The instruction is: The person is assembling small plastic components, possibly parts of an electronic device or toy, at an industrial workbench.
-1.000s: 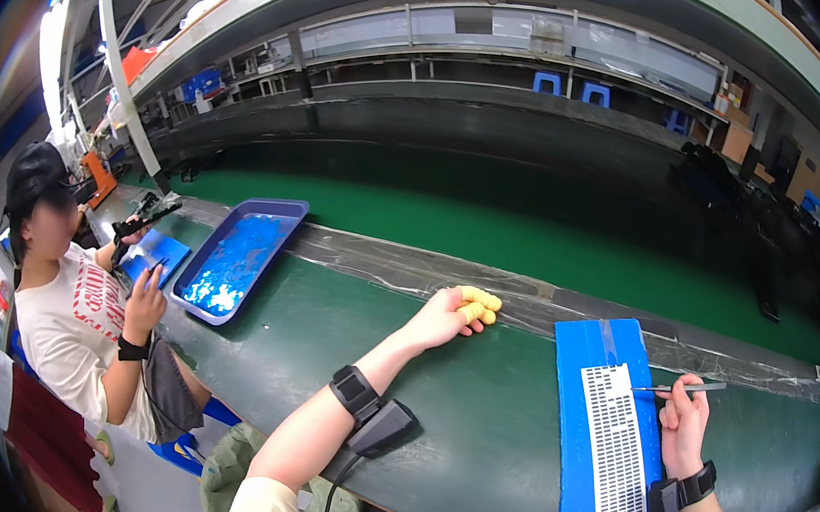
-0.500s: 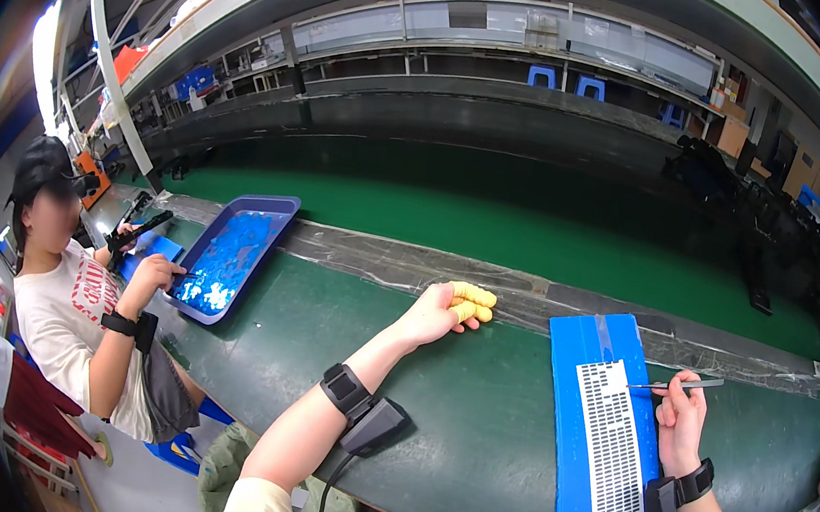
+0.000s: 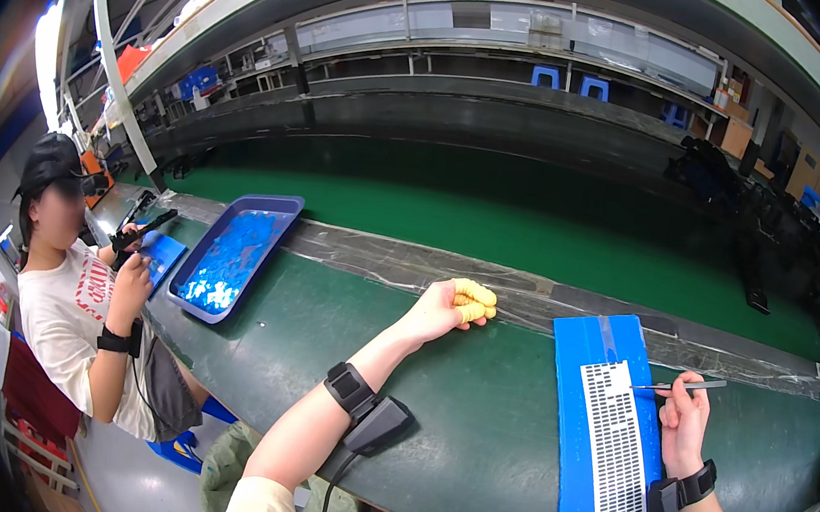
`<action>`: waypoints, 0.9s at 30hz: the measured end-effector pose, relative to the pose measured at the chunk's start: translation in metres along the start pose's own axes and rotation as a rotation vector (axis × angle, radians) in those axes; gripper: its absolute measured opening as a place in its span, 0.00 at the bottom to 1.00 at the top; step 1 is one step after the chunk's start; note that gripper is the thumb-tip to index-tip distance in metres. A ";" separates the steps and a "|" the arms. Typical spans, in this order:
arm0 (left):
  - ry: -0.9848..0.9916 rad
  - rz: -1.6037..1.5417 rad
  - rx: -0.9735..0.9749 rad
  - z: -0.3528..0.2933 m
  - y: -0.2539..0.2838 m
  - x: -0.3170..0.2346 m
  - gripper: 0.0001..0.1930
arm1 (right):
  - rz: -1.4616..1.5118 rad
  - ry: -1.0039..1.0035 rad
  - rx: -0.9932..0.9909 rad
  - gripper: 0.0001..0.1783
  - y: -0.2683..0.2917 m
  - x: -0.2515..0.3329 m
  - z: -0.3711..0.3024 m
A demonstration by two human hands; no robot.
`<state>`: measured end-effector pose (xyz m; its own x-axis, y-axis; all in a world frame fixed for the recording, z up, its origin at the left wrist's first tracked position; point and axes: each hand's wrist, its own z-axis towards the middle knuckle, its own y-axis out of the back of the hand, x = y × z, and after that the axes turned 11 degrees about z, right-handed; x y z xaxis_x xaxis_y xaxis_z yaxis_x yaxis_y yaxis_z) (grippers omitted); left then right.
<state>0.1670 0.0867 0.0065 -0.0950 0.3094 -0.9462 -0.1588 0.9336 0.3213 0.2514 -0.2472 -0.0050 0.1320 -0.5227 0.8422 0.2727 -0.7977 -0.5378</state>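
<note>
My left hand point(image 3: 447, 306) rests on the dark green bench with its fingers curled; yellow finger cots cover the fingertips and nothing shows in it. My right hand point(image 3: 682, 422) lies on a long blue board point(image 3: 577, 371) and pinches thin metal tweezers point(image 3: 682, 386) that point left. The tweezers' tip sits at the right edge of a white perforated grid sheet point(image 3: 613, 443) taped to the blue board. Each wrist carries a black strap with a small device.
A blue tray point(image 3: 281, 212) of small bright blue parts sits at the left on the bench. A seated person point(image 3: 70, 302) at the far left holds a tool over a small blue pad point(image 3: 163, 254). A green conveyor belt point(image 3: 491, 229) runs behind the bench.
My hands have stayed almost still. The person at the left has lowered a forearm and brought both hands toward the small blue pad.
</note>
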 end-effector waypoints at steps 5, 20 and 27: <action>-0.012 -0.002 -0.018 0.000 0.000 0.003 0.09 | 0.011 -0.007 -0.037 0.04 -0.004 0.001 -0.001; -0.010 0.011 -0.012 -0.002 0.000 0.000 0.10 | 0.003 -0.008 -0.039 0.04 -0.006 0.002 -0.002; 0.002 0.028 -0.008 -0.001 0.000 0.000 0.10 | -0.001 0.005 -0.043 0.04 -0.005 0.001 -0.001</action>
<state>0.1664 0.0866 0.0070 -0.1016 0.3346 -0.9369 -0.1638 0.9233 0.3475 0.2488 -0.2440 -0.0013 0.1274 -0.5236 0.8424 0.2312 -0.8102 -0.5386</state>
